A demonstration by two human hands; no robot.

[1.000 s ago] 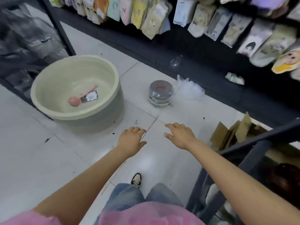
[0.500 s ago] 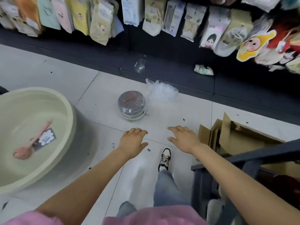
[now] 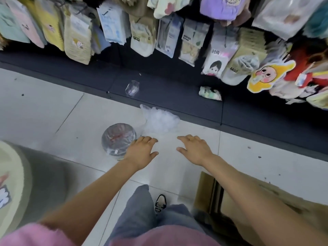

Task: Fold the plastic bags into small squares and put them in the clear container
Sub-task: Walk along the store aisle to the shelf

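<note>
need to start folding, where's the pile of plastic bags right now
In the head view, the pile of plastic bags lies on the floor, just right of the clear container, beyond both hands.

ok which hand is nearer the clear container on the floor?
Left. The left hand overlaps the right edge of the clear container in the head view, hand open. The right hand is further right, over bare tile, with the left hand between it and the container.

Plastic bags (image 3: 160, 121) are looking thin, crinkly, semi-clear; clear container (image 3: 118, 139) is showing glossy plastic w/ glare. Floor tiles (image 3: 53, 107) are shining smooth (scuffed, specks). Cardboard (image 3: 248, 201) is looking matt; basin (image 3: 10, 174) matt plastic.
</note>
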